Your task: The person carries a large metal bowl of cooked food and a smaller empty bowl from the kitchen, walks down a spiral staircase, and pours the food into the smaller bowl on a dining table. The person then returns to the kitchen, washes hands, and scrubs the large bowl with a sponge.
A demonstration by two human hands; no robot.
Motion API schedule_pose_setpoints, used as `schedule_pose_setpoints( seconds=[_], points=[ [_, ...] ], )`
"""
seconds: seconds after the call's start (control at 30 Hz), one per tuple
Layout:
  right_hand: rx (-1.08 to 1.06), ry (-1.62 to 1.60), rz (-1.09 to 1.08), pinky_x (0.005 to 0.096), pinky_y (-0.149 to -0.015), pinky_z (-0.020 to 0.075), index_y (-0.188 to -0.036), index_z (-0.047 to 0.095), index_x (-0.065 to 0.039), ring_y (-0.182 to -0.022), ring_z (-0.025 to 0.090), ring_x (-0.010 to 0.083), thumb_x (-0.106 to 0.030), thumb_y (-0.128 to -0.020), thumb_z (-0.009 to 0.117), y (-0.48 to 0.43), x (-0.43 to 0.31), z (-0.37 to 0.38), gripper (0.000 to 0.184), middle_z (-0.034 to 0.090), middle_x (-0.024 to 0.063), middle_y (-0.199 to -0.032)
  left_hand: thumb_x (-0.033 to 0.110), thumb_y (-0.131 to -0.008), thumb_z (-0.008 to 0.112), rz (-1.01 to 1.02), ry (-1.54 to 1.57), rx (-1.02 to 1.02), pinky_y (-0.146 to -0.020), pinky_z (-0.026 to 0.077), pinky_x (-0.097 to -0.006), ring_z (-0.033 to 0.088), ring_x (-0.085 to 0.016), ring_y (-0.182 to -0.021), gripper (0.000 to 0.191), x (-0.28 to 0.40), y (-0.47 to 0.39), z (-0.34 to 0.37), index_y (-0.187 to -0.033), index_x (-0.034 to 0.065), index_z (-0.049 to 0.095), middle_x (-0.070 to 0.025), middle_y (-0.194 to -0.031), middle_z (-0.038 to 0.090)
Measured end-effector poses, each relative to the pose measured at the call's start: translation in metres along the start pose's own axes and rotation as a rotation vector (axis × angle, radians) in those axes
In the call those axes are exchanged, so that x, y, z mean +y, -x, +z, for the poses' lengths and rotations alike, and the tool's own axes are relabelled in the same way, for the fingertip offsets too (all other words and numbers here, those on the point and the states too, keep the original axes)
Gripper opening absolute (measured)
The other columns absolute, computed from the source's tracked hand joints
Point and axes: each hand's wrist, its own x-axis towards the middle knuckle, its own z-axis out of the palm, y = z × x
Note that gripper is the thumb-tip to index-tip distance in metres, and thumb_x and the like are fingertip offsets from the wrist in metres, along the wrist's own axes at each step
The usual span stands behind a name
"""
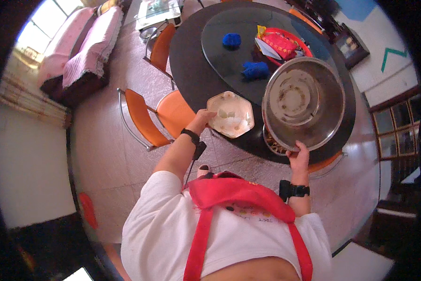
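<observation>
My left hand (205,118) grips the left rim of a cream octagonal plate (230,114) with a leaf pattern, at the near edge of a round black table. A large stainless steel basin (326,102) is tilted up at the right; my right hand (298,156) grips its lower rim. Brownish residue marks the basin's bottom. Partly hidden under it, a smaller metal bowl (275,144) holds brown pieces that I cannot identify.
On the table's glass turntable (217,56) lie two blue cloth-like bundles (231,40) and a red tray (307,49) with packets. Orange chairs (143,116) stand around the black table (187,59). A pink-covered sofa (91,52) is at the upper left.
</observation>
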Motion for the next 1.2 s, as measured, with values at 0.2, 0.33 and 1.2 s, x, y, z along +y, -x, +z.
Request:
schedule_pose_setpoints(
  seconds=[0.2, 0.33, 1.2],
  points=[
    [-0.123, 0.11, 0.073, 0.03, -0.044, 0.0439, -0.087, 0.051, -0.003, -0.057, 0.053, 0.0211, -0.016, -0.076, 0.053, -0.025, -0.001, 0.006, 0.017, 0.054, 0.0073, -0.075, 0.017, -0.075, 0.056, -0.033, -0.183, 0.319, -0.052, 0.045, -0.0328, 0.057, -0.019, -0.062, 0.018, -0.022, 0.021, 0.004, -0.085, 0.0017, 0.058, -0.0056, -0.076, 0.059],
    [-0.229, 0.21, 0.103, 0.0303, -0.046, 0.0437, -0.091, 0.051, -0.003, -0.061, 0.054, 0.022, -0.017, -0.076, 0.052, -0.033, -0.014, 0.03, 0.02, 0.056, 0.0089, -0.081, 0.02, -0.073, 0.061, 0.056, -0.167, 0.473, -0.045, 0.039, -0.0276, 0.053, -0.015, -0.056, 0.019, -0.027, 0.082, 0.006, -0.082, 0.0039, 0.059, -0.0043, -0.072, 0.057],
    [-1.245, 0.938, 0.777, 0.0286, -0.045, 0.0391, -0.084, 0.052, -0.01, -0.052, 0.05, 0.0169, -0.02, -0.074, 0.054, 0.686, 0.454, 0.3, 0.015, 0.058, 0.0026, -0.071, 0.015, -0.078, 0.054, 0.915, 1.048, 1.697, -0.076, 0.046, -0.0331, 0.056, -0.022, -0.089, 0.039, -0.263, 1.074, -0.176, -0.11, -0.0051, 0.044, -0.0121, -0.101, 0.055]
  ],
)
